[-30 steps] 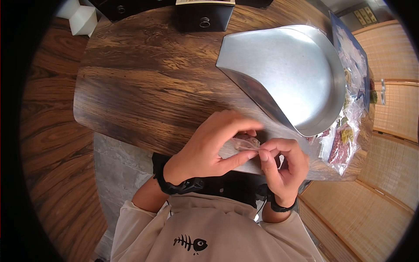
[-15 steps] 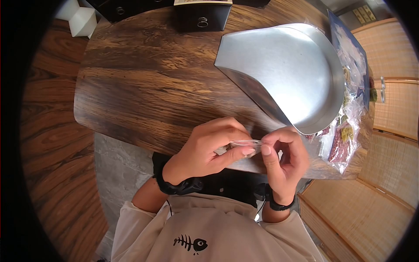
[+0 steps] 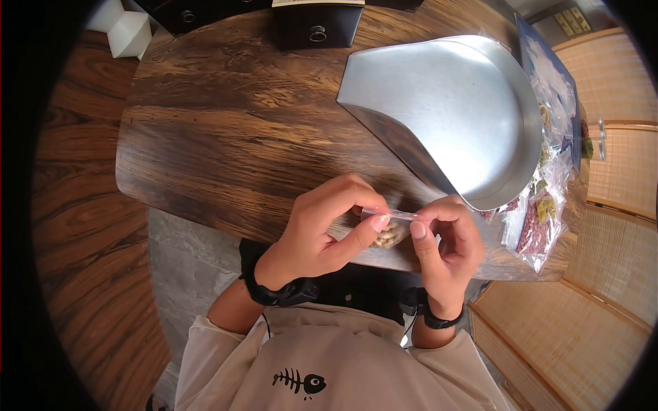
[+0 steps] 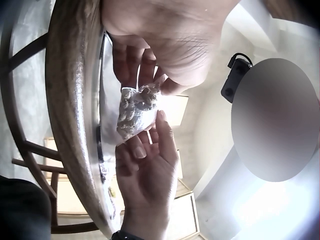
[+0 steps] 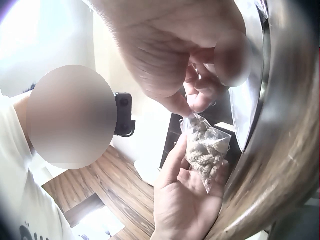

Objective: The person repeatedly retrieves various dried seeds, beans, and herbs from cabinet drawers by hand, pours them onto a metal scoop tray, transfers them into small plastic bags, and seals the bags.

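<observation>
A small clear plastic bag of pale, knobbly dried pieces hangs between both hands above the table's near edge. My left hand pinches the bag's top strip between thumb and forefinger. At the other end of that strip, my right hand pinches the corner with its thumb and forefinger, the remaining fingers curled in. The left wrist view shows the bag sagging with its contents below the fingertips. In the right wrist view, ridged pieces press against the side of the bag.
A large metal scoop pan lies just beyond the right hand on the wooden table. Several filled plastic bags lie along its right side, near a blue tray. A dark drawer stands at the far edge.
The left thumb and fingers, spread apart a second ago, have closed on the bag's top strip. The bag has swung from lying toward the left palm to hanging with its contents in sight.
</observation>
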A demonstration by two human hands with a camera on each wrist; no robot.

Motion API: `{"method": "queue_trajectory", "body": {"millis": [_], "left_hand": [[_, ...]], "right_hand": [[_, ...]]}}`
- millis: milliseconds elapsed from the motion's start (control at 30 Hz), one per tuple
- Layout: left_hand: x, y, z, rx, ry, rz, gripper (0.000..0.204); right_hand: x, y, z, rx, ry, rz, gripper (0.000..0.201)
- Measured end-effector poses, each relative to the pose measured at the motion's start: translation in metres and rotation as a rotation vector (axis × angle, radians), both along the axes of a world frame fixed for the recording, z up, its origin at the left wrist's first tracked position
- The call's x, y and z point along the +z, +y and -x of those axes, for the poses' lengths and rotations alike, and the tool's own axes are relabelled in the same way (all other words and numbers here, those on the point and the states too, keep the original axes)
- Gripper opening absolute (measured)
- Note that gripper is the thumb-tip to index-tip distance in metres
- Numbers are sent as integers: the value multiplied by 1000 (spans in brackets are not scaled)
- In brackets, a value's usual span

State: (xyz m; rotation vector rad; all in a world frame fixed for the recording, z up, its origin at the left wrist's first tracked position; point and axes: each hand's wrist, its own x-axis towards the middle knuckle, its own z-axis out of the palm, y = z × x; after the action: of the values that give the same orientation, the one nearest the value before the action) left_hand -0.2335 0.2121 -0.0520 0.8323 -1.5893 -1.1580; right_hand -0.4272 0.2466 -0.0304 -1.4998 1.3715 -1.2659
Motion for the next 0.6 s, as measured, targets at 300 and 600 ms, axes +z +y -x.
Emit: {"method": "queue_trajectory", "body": {"millis": [300, 600], "left_hand": [[-3, 0, -3, -28, -4, -8, 6], [-1, -1, 1, 17, -9, -79, 8]], "right_hand": [[-2, 0, 0, -4, -22, -15, 11], [-1, 1, -3, -52, -212, -149, 9]]}}
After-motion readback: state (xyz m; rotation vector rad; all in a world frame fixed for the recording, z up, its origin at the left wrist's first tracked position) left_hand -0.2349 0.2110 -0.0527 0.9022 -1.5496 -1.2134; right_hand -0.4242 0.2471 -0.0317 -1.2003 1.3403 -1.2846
